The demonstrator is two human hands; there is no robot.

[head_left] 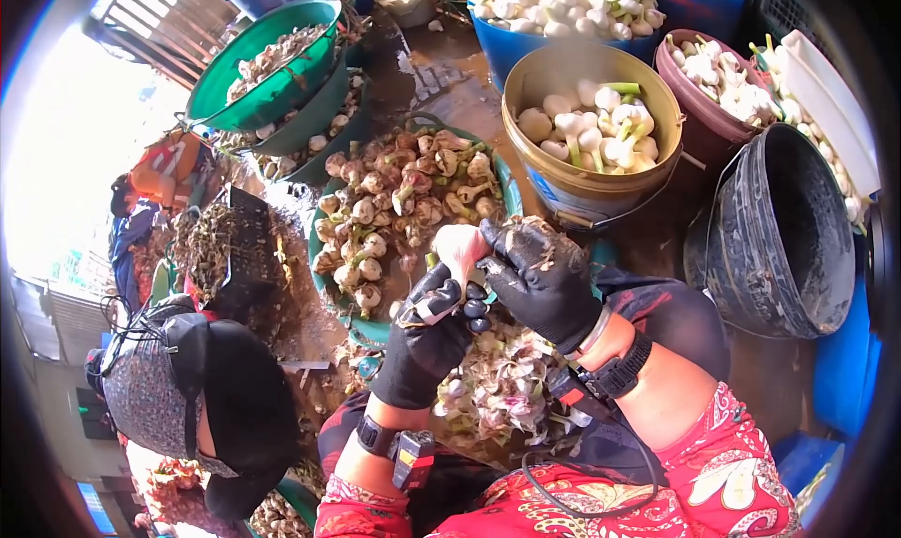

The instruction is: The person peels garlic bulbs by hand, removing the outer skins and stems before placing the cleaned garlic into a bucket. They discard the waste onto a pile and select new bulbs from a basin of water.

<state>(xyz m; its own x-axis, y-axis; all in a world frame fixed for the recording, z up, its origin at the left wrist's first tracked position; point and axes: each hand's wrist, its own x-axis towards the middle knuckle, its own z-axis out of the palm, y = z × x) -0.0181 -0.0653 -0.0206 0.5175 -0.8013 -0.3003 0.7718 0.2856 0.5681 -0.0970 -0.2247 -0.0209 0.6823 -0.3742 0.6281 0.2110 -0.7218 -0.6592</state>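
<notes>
A pinkish-white garlic bulb [460, 247] is held up between my two black-gloved hands. My left hand [424, 324] is closed around its neck from below. From the right, my right hand [542, 277] pinches at the bulb's side with bent fingers. Bits of dry skin cling to the back of the right glove. Just beyond my hands stands a green tub [511, 195] with many unpeeled, brownish garlic bulbs [413, 195]. Below them, between my legs, lies a heap of loose garlic skins [502, 388].
A yellowish bucket [526, 148] of cleaned garlic stands ahead right, near a tilted black bucket [751, 247]. Blue [497, 54] and pink tubs [680, 78] hold more garlic behind. Stacked green basins [211, 106] stand left. A person in a black cap [239, 388] sits close at left.
</notes>
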